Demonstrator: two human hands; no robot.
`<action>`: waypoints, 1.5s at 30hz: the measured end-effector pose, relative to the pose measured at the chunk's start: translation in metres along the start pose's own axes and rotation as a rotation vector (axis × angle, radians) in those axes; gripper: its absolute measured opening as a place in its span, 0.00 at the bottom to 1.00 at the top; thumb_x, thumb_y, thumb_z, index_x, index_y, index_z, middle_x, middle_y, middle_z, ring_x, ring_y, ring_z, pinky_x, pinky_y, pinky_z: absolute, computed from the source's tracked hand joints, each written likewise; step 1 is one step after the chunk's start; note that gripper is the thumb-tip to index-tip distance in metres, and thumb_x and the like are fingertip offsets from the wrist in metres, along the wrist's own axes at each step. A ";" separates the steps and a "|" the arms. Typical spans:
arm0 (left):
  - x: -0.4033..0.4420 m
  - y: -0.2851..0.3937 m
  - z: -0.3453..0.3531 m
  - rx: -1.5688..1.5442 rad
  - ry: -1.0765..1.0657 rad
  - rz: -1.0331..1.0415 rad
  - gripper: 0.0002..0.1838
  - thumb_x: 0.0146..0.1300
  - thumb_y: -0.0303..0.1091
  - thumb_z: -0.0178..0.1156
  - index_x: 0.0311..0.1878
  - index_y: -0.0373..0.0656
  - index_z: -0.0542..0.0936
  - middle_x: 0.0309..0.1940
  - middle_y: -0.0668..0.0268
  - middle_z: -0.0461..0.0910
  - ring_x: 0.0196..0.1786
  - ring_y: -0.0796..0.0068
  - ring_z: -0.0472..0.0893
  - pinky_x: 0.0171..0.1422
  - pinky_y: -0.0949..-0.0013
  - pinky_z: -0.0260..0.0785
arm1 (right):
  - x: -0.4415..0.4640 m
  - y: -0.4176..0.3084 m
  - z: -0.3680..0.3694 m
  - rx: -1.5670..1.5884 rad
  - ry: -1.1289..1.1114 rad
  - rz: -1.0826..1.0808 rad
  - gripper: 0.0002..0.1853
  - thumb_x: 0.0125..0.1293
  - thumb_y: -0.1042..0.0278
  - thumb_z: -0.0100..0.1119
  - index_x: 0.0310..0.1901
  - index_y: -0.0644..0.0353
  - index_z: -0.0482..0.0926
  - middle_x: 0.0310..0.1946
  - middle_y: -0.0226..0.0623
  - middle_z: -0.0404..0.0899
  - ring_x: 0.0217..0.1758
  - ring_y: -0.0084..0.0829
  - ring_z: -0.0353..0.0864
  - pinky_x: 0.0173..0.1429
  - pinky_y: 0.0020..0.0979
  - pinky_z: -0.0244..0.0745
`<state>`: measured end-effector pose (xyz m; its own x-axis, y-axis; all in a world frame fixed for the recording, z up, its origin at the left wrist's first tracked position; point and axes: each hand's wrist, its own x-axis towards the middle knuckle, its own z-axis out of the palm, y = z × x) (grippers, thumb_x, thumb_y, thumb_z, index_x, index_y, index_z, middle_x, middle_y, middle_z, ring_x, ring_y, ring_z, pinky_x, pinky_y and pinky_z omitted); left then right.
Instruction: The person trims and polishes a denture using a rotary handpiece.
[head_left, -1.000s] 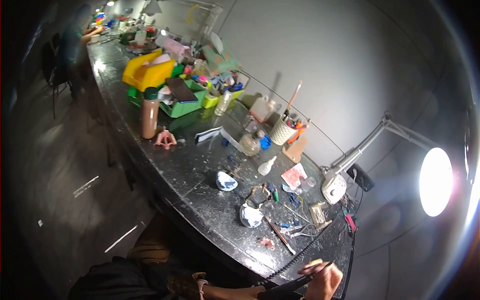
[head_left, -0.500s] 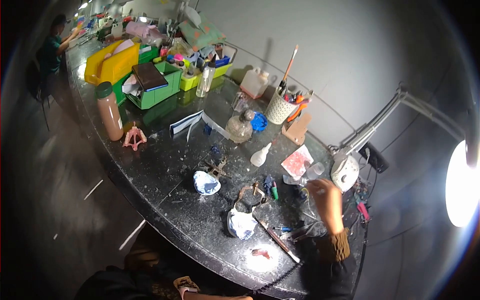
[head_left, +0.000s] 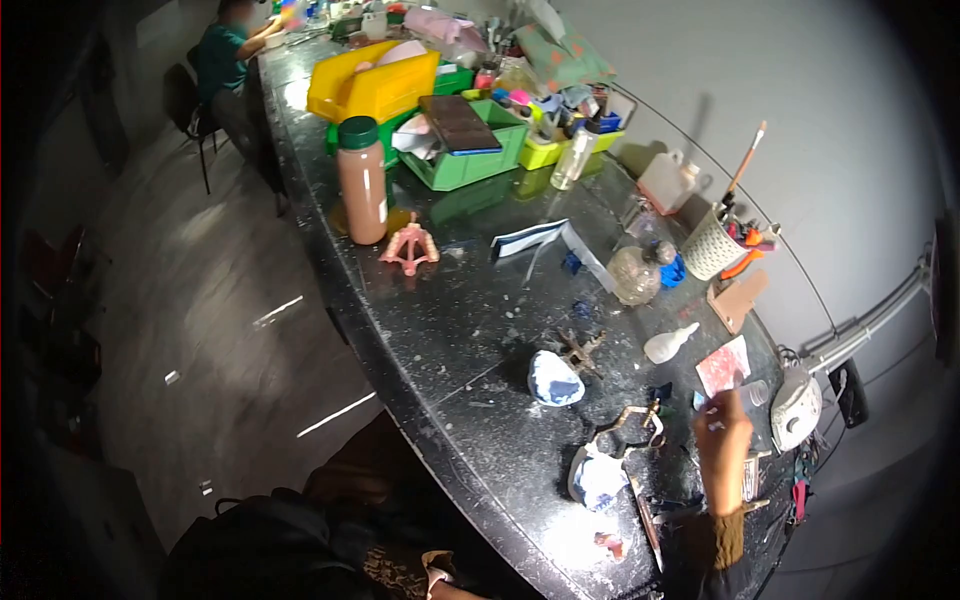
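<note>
My right hand [head_left: 724, 440] is over the right part of the bench, its fingers curled around something small and pale that I cannot make out. Beside its fingertips stand a clear plastic cup [head_left: 756, 392] and a red-stained white sheet [head_left: 723, 366]. To its left lies a metal dental articulator [head_left: 645, 412] with a white and blue plaster cast [head_left: 600, 478]. A thin brush-like tool [head_left: 647, 522] and a small reddish piece [head_left: 609, 545] lie nearer me. Of my left hand [head_left: 452, 592], only the wrist area shows at the bottom edge; its fingers are hidden.
Another plaster cast [head_left: 555, 379], a white dropper bottle [head_left: 670, 343] and a glass jar [head_left: 634, 277] stand farther back. A pink toothed frame [head_left: 410, 249] is by the brown bottle [head_left: 362, 190]. Bins [head_left: 470, 165] line the back. A lamp base [head_left: 797, 410] stands right. A person [head_left: 222, 62] sits far left.
The view has swung left, so the bench things appear farther right. My right hand stays near the plastic cup, its fingers now lower and blurred. My left hand remains at the bottom edge.
</note>
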<state>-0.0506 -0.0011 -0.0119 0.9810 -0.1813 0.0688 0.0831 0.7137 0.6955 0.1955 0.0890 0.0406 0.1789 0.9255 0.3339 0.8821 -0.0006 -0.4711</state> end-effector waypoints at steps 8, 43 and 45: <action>-0.003 -0.003 0.009 -0.151 0.032 -0.076 0.15 0.56 0.30 0.55 0.15 0.46 0.66 0.09 0.75 0.62 0.11 0.85 0.63 0.16 0.77 0.50 | -0.085 -0.094 -0.059 0.785 -0.205 0.419 0.07 0.64 0.70 0.46 0.38 0.63 0.65 0.19 0.37 0.72 0.22 0.31 0.77 0.25 0.26 0.74; -0.002 -0.025 0.016 0.162 0.148 -0.065 0.13 0.59 0.36 0.57 0.24 0.46 0.64 0.14 0.78 0.59 0.14 0.88 0.58 0.17 0.80 0.48 | -0.120 -0.121 -0.108 1.031 -0.507 0.285 0.07 0.65 0.73 0.47 0.42 0.65 0.65 0.41 0.55 0.76 0.48 0.44 0.77 0.48 0.37 0.77; -0.004 -0.017 0.014 0.152 0.119 -0.069 0.13 0.59 0.36 0.57 0.24 0.46 0.65 0.14 0.78 0.59 0.14 0.88 0.58 0.17 0.80 0.48 | -0.119 -0.114 -0.105 1.077 -0.638 0.305 0.08 0.63 0.77 0.50 0.43 0.67 0.69 0.47 0.54 0.75 0.56 0.40 0.73 0.56 0.37 0.72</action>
<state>-0.0584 -0.0222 -0.0141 0.9884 -0.1388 -0.0610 0.1320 0.5901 0.7965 0.1192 -0.0608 0.1401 -0.1922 0.9586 -0.2102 -0.0054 -0.2153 -0.9765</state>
